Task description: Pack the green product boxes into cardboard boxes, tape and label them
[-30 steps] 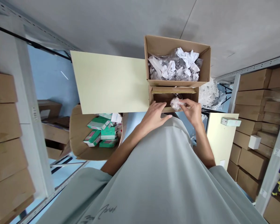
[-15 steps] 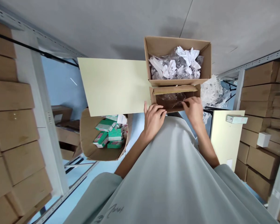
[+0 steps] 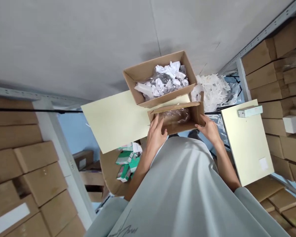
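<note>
A small open cardboard box [image 3: 184, 127] is held between my two hands at the near edge of the table, close to my shirt. My left hand [image 3: 156, 134] grips its left end, thumb towards the near side. At the right end my right hand [image 3: 210, 130] has its thumb and fingers on the corner. Clear plastic film [image 3: 177, 115] lies inside, and a flap stands along the far side. Just behind is a larger open carton [image 3: 169, 95] filled with crumpled white paper [image 3: 172, 69] and clear plastic.
A pale yellow board [image 3: 115, 120] extends left. Below it, a carton [image 3: 108, 168] contains green-and-white boxes [image 3: 125, 158]. White paper scraps [image 3: 213, 90] pile up at right, near another pale board [image 3: 249, 144] bearing a slim box [image 3: 250, 111]. Stacked cartons [image 3: 45, 174] line both sides.
My right hand has come out of the small box's interior to its right end. My left hand has taken hold of the left end. The box has shifted slightly and the view has turned.
</note>
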Demonstrator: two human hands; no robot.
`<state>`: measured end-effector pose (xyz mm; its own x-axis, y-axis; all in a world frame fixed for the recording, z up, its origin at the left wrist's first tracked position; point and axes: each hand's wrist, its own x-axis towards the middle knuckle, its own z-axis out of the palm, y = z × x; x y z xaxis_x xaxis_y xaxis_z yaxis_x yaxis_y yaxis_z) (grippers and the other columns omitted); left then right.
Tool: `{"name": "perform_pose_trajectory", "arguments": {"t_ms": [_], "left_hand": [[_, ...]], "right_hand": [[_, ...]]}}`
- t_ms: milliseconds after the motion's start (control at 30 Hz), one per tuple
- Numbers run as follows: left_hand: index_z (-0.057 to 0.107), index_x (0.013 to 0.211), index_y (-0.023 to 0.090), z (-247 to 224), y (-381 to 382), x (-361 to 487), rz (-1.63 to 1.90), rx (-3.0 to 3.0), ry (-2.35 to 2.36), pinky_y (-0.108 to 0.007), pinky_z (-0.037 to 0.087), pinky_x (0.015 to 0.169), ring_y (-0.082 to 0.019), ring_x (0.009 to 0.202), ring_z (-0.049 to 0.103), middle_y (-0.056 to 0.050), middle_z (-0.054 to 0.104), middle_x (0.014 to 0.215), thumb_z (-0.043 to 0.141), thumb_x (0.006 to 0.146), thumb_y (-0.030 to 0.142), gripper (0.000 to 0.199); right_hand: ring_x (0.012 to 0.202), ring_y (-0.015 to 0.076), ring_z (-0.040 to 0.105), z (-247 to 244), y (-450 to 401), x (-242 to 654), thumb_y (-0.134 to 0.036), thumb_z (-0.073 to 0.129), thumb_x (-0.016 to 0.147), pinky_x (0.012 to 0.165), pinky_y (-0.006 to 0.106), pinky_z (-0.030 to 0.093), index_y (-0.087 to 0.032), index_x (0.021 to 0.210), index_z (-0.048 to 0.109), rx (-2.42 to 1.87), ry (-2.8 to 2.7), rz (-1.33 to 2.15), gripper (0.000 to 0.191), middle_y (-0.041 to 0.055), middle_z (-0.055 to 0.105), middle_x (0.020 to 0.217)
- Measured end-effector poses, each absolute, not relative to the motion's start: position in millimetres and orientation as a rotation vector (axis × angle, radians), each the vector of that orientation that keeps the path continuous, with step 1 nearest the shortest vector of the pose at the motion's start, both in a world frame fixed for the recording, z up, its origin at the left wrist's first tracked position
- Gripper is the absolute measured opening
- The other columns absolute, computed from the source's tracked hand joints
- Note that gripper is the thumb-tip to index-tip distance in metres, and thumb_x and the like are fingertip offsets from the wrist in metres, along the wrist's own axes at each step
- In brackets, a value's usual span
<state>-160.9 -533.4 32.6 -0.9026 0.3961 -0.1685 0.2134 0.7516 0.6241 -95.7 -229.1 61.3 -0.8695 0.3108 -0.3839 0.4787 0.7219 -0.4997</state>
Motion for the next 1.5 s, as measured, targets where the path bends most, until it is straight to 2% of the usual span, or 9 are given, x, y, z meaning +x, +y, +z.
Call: {"name": "perform_pose_trajectory", "arguments": {"t_ms": [167, 433, 700, 933, 1033, 1133, 1233, 1300, 1500], "left_hand": [[0.044, 0.175, 0.027, 51, -460, -155, 0.800, 0.806, 2.583, -0.059, 0.047, 0.136, -0.038, 0.168, 0.044, -0.011, 0.031, 0.188, 0.068, 0.099, 0.016, 0.080], [0.048, 0.172, 0.021, 44, -243, -85, 0.640, 1.392, 2.198, -0.060, 0.050, 0.131, -0.039, 0.164, 0.048, -0.014, 0.029, 0.188, 0.067, 0.098, 0.014, 0.077], [0.053, 0.168, 0.017, 37, -38, -4, 0.520, 1.790, 1.855, -0.058, 0.050, 0.131, -0.038, 0.166, 0.046, -0.016, 0.026, 0.189, 0.068, 0.097, 0.014, 0.073], [0.055, 0.167, 0.015, 11, 67, 12, 0.520, 1.907, 1.685, -0.058, 0.048, 0.133, -0.039, 0.166, 0.045, -0.018, 0.027, 0.188, 0.071, 0.093, 0.014, 0.075], [0.060, 0.162, 0.012, 5, 91, 15, 0.527, 1.880, 1.635, -0.058, 0.046, 0.135, -0.040, 0.166, 0.046, -0.019, 0.032, 0.186, 0.070, 0.093, 0.014, 0.070], [0.071, 0.151, 0.018, 7, 102, 13, 0.654, 1.788, 1.598, -0.058, 0.046, 0.135, -0.036, 0.161, 0.054, -0.014, 0.051, 0.178, 0.069, 0.097, 0.020, 0.054], [0.075, 0.140, 0.022, 4, 107, -6, 0.951, 1.563, 1.749, -0.049, 0.049, 0.132, -0.026, 0.148, 0.067, -0.010, 0.073, 0.156, 0.053, 0.110, 0.027, 0.038], [0.071, 0.142, 0.020, -7, 114, -28, 0.998, 1.406, 1.947, -0.045, 0.048, 0.131, -0.026, 0.146, 0.068, -0.012, 0.076, 0.150, 0.051, 0.110, 0.027, 0.038], [0.046, 0.162, 0.004, -79, 152, -67, 0.258, 1.036, 2.231, -0.055, 0.048, 0.127, -0.048, 0.156, 0.053, -0.034, 0.057, 0.161, 0.093, 0.081, 0.036, 0.098]], "right_hand": [[0.155, 0.0420, 0.061, 77, -172, -13, -0.038, 0.080, 0.092, 0.128, 0.062, 0.054, -0.020, 0.159, 0.069, 0.840, 2.672, -0.962, 0.069, 0.0183, 0.064, 0.165], [0.154, 0.0445, 0.062, 88, -69, 176, -0.055, 0.076, 0.098, 0.125, 0.063, 0.056, -0.017, 0.165, 0.061, 1.448, 2.554, -0.980, 0.078, 0.0188, 0.062, 0.168], [0.152, 0.0460, 0.063, 84, 28, 291, -0.044, 0.081, 0.095, 0.124, 0.061, 0.055, -0.009, 0.168, 0.054, 1.909, 2.328, -0.939, 0.086, 0.0253, 0.058, 0.169], [0.160, 0.0441, 0.055, 63, 84, 316, -0.040, 0.085, 0.092, 0.133, 0.061, 0.046, -0.008, 0.169, 0.052, 2.128, 2.198, -0.928, 0.090, 0.0261, 0.055, 0.172], [0.161, 0.0439, 0.054, 57, 95, 314, -0.049, 0.085, 0.093, 0.134, 0.062, 0.045, -0.011, 0.172, 0.049, 2.197, 2.135, -0.985, 0.094, 0.0254, 0.053, 0.173], [0.161, 0.0433, 0.054, 56, 99, 312, -0.053, 0.082, 0.095, 0.134, 0.064, 0.044, -0.013, 0.173, 0.048, 2.258, 2.102, -1.031, 0.094, 0.0250, 0.052, 0.174], [0.161, 0.0425, 0.054, 58, 98, 310, -0.052, 0.076, 0.099, 0.131, 0.063, 0.048, -0.014, 0.171, 0.050, 2.333, 2.098, -1.023, 0.085, 0.0246, 0.050, 0.176], [0.157, 0.0420, 0.058, 62, 95, 309, -0.053, 0.071, 0.102, 0.127, 0.062, 0.053, -0.016, 0.170, 0.052, 2.380, 2.107, -0.998, 0.079, 0.0237, 0.048, 0.178], [0.148, 0.0401, 0.065, 81, 90, 298, -0.053, 0.061, 0.108, 0.119, 0.064, 0.059, -0.023, 0.169, 0.054, 2.429, 2.217, -0.855, 0.068, 0.0214, 0.051, 0.175]]}}
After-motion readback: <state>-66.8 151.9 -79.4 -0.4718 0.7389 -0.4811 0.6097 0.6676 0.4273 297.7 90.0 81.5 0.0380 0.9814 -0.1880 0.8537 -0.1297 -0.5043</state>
